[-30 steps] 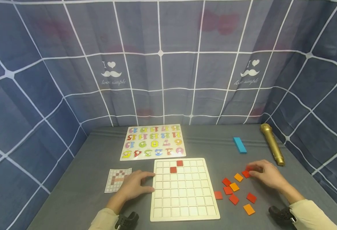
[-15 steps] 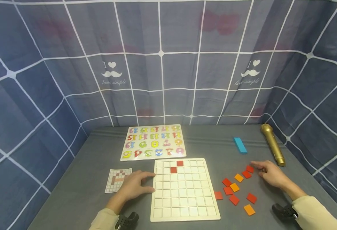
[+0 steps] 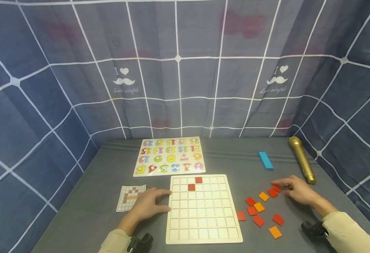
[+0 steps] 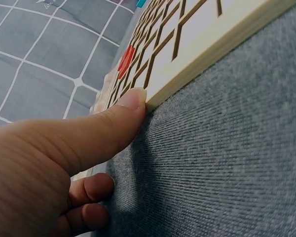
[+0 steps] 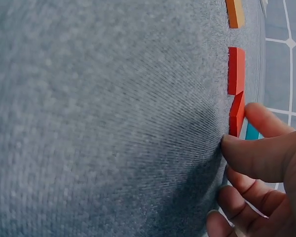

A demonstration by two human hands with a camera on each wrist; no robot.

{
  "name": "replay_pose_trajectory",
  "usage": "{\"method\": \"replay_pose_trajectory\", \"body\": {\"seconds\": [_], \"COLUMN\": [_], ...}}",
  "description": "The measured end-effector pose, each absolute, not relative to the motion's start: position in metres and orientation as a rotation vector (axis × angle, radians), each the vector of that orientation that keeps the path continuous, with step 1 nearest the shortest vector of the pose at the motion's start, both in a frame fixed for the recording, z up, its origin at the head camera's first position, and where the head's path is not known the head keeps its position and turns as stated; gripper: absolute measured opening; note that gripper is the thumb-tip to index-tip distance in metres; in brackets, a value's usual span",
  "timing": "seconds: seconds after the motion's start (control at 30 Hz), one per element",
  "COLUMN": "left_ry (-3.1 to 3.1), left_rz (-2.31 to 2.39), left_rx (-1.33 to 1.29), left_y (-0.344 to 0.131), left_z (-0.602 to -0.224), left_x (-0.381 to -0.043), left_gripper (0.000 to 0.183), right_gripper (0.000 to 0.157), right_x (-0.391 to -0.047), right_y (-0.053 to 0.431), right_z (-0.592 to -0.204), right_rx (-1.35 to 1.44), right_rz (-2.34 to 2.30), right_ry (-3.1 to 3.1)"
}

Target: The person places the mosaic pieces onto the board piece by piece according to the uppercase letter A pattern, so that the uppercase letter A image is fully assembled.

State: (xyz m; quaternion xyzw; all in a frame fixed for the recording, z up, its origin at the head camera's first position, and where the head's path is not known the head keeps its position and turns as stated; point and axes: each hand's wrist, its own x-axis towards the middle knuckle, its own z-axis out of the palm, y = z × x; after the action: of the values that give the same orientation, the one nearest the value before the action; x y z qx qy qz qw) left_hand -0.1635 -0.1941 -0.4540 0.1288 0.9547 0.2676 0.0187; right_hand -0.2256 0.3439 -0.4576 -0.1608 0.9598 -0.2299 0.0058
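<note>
My left hand point(image 3: 150, 203) rests at the left edge of a cream grid board point(image 3: 204, 221). Its index fingertip and thumb touch that edge, and the thumb shows right at the rim in the left wrist view. Two red square tiles sit in grid cells near the board's far side. To the right, my right hand point(image 3: 298, 191) reaches its index finger over a red tile point(image 5: 237, 115). In the right wrist view the thumb lies near this tile's close end. Another red tile point(image 5: 236, 71) lies right against it, and an orange tile point(image 5: 235, 13) lies farther along.
Several loose red and orange tiles point(image 3: 258, 221) are scattered right of the board. A pattern card point(image 3: 126, 202) lies beside my left hand. Behind stand out a number puzzle board point(image 3: 169, 156), a blue block point(image 3: 265, 161) and a gold microphone point(image 3: 302, 161). A checked curtain point(image 3: 194, 80) surrounds the table.
My right thumb and fingers have spread off the farthest red tile, leaving the index finger over it. That tile has shifted slightly closer to me. My left hand stays at the board's edge.
</note>
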Motion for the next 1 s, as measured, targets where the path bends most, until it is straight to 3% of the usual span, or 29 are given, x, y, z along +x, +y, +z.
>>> {"method": "replay_pose_trajectory", "body": {"seconds": [0.67,1.0], "left_ry": [2.968,2.963], "left_rz": [0.834,0.838], "left_rx": [0.406,0.413], "left_y": [-0.195,-0.195], "left_z": [-0.455,-0.455], "left_x": [-0.163,-0.164], "left_gripper": [0.054,0.054], "right_gripper": [0.018,0.023], "right_x": [-0.221,-0.221], "right_y": [0.340,0.342], "right_z": [-0.471,-0.471], "right_rx": [-0.478,-0.468], "right_rz": [-0.556,-0.578], "right_ry": [3.215,3.207]}}
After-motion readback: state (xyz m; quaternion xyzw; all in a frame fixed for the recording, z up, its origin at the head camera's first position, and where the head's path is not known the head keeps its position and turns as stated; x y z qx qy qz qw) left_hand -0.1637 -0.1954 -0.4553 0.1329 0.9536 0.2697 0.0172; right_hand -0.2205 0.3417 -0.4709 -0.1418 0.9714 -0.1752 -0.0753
